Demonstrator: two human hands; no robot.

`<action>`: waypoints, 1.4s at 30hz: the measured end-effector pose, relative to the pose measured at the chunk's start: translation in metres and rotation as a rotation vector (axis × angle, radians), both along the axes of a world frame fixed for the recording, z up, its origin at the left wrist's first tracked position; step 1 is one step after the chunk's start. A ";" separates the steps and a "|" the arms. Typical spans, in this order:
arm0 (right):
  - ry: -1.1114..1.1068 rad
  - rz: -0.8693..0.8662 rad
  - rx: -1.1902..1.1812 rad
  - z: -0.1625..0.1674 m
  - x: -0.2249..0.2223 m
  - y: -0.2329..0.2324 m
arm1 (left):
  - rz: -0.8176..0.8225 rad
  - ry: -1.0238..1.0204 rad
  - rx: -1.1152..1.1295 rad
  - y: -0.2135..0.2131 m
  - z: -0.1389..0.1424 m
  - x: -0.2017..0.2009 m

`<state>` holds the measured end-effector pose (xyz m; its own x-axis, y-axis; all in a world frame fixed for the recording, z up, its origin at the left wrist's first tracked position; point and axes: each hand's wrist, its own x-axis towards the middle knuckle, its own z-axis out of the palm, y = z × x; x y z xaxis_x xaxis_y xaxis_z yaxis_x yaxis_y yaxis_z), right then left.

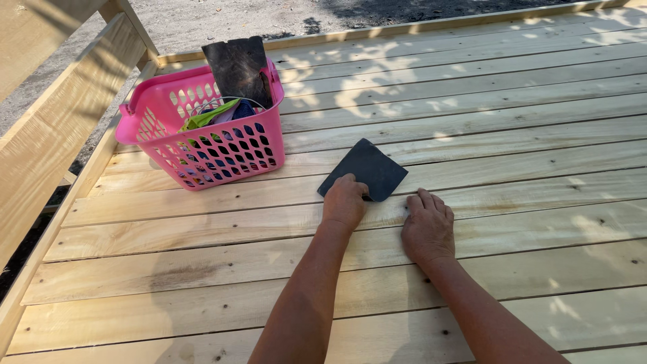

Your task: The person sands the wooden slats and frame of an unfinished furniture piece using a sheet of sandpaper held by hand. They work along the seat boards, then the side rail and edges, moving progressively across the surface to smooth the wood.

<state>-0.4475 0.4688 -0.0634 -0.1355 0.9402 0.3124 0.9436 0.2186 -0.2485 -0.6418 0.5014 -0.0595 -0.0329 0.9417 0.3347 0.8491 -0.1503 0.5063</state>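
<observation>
Both forearms reach out from under me over the pale wooden deck (512, 135). My left hand (344, 201) pinches the near corner of a dark square sheet (367, 168) lying flat on the boards. My right hand (427, 226) rests palm down just beside it, fingers loosely together, holding nothing. A pink basket (229, 152) stands to the left.

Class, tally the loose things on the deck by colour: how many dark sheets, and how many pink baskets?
Dark sheets: 2, one under the left hand on the deck, one standing in the basket.
Pink baskets: 1.
Total: 3.
</observation>
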 end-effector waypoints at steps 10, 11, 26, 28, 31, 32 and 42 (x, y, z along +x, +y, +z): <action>-0.030 -0.038 0.110 -0.001 0.124 0.008 | 0.245 0.087 -0.065 -0.074 0.025 -0.200; -0.055 -0.061 0.107 -0.003 0.133 0.008 | 0.282 0.100 -0.041 -0.078 0.024 -0.214; -0.052 -0.157 -0.004 -0.006 0.130 0.015 | 0.021 0.038 -0.008 -0.006 -0.004 -0.021; -0.040 -0.160 -0.007 -0.005 0.128 0.015 | 0.068 0.063 -0.039 -0.023 0.007 -0.067; -0.041 -0.148 -0.008 -0.002 0.124 0.015 | 0.168 0.022 -0.078 -0.043 0.018 -0.116; -0.045 -0.149 -0.016 -0.002 0.123 0.015 | 0.154 0.026 -0.085 -0.043 0.019 -0.115; 0.201 -0.055 0.088 -0.015 0.143 0.021 | -0.032 -0.017 0.017 0.063 0.014 0.208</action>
